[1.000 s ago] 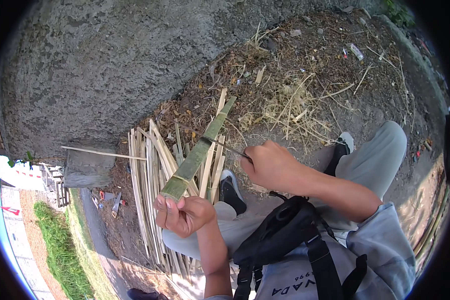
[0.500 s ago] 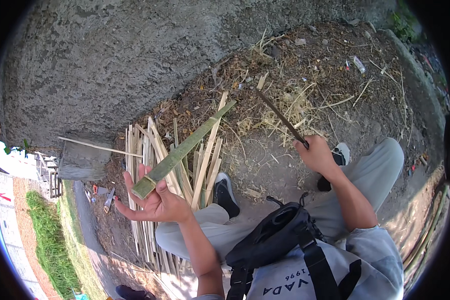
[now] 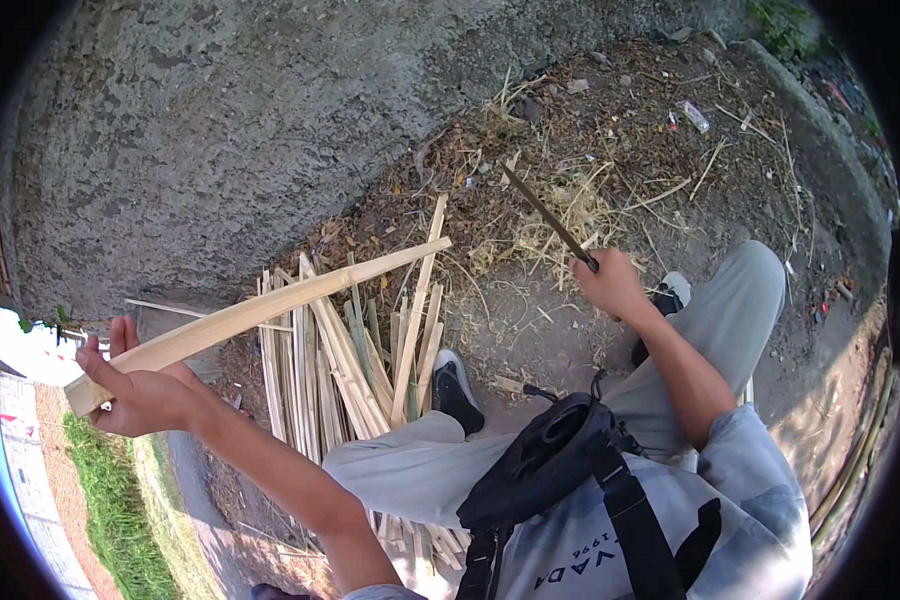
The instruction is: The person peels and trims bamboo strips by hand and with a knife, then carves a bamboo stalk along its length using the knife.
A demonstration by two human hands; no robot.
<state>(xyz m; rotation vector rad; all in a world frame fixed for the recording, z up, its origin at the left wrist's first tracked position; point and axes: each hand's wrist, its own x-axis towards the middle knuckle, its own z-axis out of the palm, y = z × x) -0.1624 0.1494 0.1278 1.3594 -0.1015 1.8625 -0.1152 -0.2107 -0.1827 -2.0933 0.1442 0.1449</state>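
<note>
My left hand (image 3: 145, 395) is closed around the near end of a split bamboo strip (image 3: 280, 302). The strip's pale inner face shows, and its far end points up and to the right. My right hand (image 3: 613, 287) grips a long, dark knife (image 3: 550, 218) by its handle, which the fingers mostly cover. The blade slants up and to the left, apart from the bamboo. Below the held strip, a pile of split bamboo strips (image 3: 345, 375) lies on the ground, beside my left shoe (image 3: 455, 393).
A rough grey concrete wall (image 3: 240, 130) rises on the far side. Pale bamboo shavings (image 3: 570, 210) and dry leaves litter the dirt in front of me. A black bag (image 3: 540, 460) rests at my waist. Green grass (image 3: 120, 490) grows at the far left.
My left hand has moved left with the bamboo strip. The strip has turned from its green outer face to its pale inner one. My right hand has shifted slightly left and up with the knife.
</note>
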